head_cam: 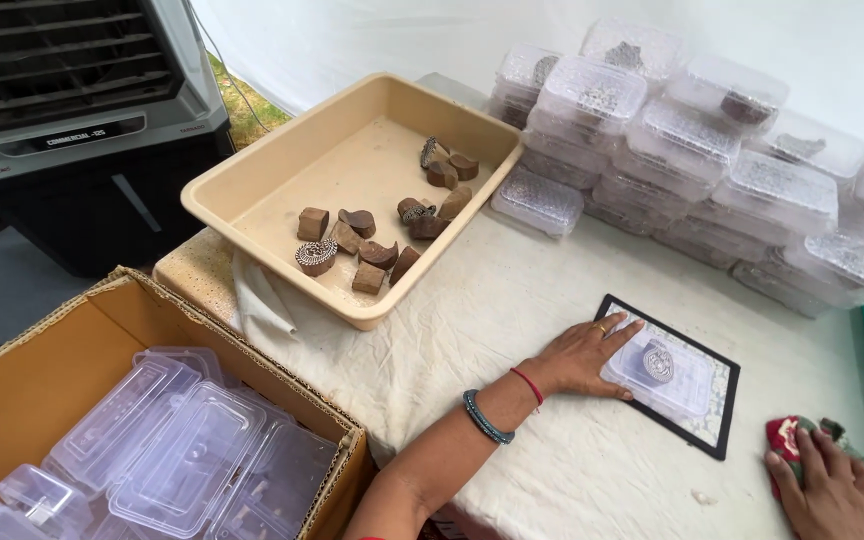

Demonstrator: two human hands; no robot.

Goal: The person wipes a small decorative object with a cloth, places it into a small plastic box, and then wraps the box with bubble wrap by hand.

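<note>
a clear lidded plastic box (pixel 664 373) holding a carved block lies flat on a black-framed pad (pixel 722 415).

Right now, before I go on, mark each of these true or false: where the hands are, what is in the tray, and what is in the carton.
1. The left hand rests on a clear plastic box that lies on a black-framed pad. True.
2. The right hand holds a pair of scissors. False: it rests on a red and green cloth bundle.
3. The beige tray holds brown wooden blocks. True.
4. The cardboard carton is full of wooden blocks. False: it holds empty clear plastic boxes.
5. Filled lidded boxes are stacked at the far side of the table. True.
</note>
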